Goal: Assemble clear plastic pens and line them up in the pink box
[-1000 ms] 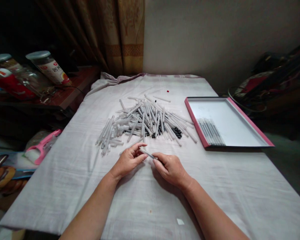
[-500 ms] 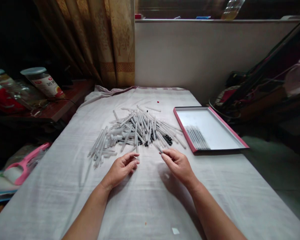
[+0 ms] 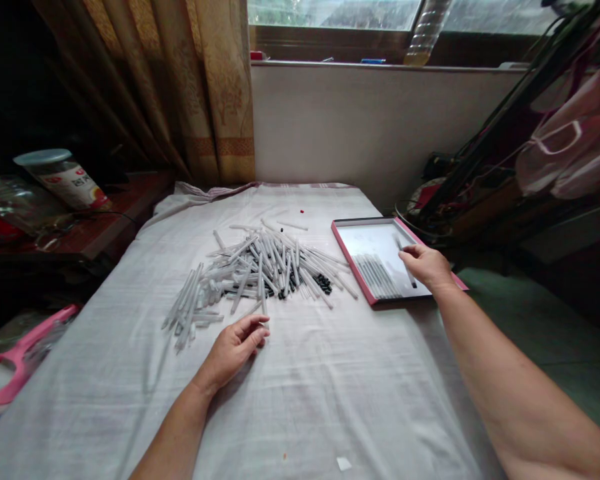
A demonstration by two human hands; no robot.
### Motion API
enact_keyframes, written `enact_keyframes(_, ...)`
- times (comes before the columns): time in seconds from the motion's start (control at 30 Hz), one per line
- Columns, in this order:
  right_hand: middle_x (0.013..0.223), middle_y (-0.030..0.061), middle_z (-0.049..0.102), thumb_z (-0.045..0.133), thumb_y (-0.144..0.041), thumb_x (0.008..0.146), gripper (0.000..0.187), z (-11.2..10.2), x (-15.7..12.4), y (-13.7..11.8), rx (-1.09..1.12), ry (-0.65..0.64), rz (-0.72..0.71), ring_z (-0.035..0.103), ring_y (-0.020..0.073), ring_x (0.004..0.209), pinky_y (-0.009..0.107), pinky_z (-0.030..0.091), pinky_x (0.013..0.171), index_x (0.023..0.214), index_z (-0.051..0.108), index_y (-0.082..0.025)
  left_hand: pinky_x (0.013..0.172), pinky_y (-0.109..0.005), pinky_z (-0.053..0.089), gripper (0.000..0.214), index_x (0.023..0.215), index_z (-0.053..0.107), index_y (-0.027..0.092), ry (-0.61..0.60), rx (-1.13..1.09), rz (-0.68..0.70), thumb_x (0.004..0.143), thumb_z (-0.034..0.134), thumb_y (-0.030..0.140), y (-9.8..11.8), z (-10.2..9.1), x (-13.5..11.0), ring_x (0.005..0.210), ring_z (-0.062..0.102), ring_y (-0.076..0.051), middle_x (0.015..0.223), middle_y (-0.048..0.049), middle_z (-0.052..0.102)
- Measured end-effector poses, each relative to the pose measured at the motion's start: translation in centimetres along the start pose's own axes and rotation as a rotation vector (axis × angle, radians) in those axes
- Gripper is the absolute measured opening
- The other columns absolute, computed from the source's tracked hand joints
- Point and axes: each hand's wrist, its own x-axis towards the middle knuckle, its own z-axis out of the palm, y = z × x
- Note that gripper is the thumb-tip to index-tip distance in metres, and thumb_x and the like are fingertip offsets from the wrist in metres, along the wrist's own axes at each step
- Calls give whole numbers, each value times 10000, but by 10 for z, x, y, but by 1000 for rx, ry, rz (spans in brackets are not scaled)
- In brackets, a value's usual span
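Note:
A heap of clear pen barrels and small black caps [image 3: 265, 267] lies in the middle of the white cloth [image 3: 300, 373]. My left hand [image 3: 235, 347] rests on the cloth just in front of the heap, fingers loosely spread and holding nothing. My right hand [image 3: 426, 265] reaches over the pink-rimmed tray [image 3: 347, 257] at the right and pinches one assembled pen [image 3: 404, 261] above the tray floor. A row of several finished pens [image 3: 377, 275] lies in the tray's near left corner.
A curtain [image 3: 205, 93] hangs behind the table and a window sill [image 3: 380, 63] runs along the wall. Jars [image 3: 60, 179] stand on a dark side table at left. A pink-handled tool [image 3: 15, 350] lies at lower left. Clutter and cables fill the right side.
My right hand carried the pen from in front of the heap rightward to over the tray. My left hand let go and stayed on the cloth. The view tilted up and right.

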Motion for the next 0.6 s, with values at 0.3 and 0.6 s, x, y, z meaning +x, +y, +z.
enact_keyframes(0.3,921,82,768,583,-365,777,386,21,1,13,-228,-189,13,696,222,749,274,450,590,1078,737,-178,571,-239,475,509,1038,683,162,19,7,5,687,729,527,-3,-1,0,690,622,-161,791,-51,694)
enact_keyframes(0.6,1078,102,741,515,-386,839,383,21,-15,4,-343,-240,-58,672,276,974,310,460,694,1103,732,-216,582,-242,477,503,1040,684,159,16,17,19,701,712,530,-4,-1,1,696,622,-160,802,-55,704)
